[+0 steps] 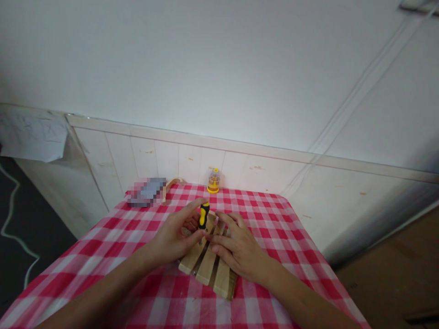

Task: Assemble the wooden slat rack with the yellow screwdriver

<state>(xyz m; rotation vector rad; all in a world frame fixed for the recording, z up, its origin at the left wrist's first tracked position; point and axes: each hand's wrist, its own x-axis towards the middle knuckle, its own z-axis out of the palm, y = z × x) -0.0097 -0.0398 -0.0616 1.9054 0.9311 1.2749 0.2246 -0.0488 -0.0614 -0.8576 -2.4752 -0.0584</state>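
A small wooden slatted piece (209, 267) lies on a table covered with a red and white checked cloth (281, 228). My left hand (174, 235) holds a short yellow and black screwdriver (204, 215) upright over the slats, fingers curled round its handle. My right hand (236, 249) lies flat on the slats beside the screwdriver, fingers stretched out and pressing the wood down.
A small yellow container with a clear lid (213, 181) stands at the table's far edge by the white panelled wall. A blurred grey object (147, 192) and a curved wooden part (173, 183) lie at the far left corner. Dark floor shows at left.
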